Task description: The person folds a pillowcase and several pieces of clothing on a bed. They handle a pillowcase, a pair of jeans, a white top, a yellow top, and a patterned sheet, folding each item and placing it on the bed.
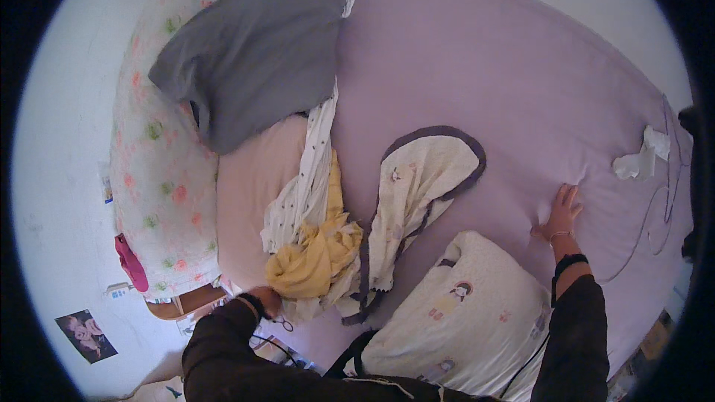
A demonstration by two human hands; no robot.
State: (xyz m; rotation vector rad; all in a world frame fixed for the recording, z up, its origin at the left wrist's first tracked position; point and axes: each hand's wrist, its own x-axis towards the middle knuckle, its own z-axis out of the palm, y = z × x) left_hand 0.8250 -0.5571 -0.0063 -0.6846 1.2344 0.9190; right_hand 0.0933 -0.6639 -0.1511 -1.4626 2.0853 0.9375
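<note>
My right hand (560,217) presses on the lilac bed sheet (477,67), fingers stretched and thumb apart. Small creases run out from its fingertips. At the pink pillow's (257,193) near end is my left hand (266,301), beside a bunched yellow cloth (316,257). Its fingers are mostly hidden, and I cannot make out whether it grips anything. A small dark loop shows just below it. Between my arms lies a cream printed quilt (462,305), bunched up. Another cream piece with dark purple trim (424,171) lies twisted on the sheet.
A grey cloth (253,52) drapes over the floral headboard cushion (160,156) and pillow. White dotted fabric (305,186) trails along the pillow. Crumpled white tissue (642,156) and a thin cable (659,216) lie at the right edge. A wooden shelf (197,301) stands by my left arm.
</note>
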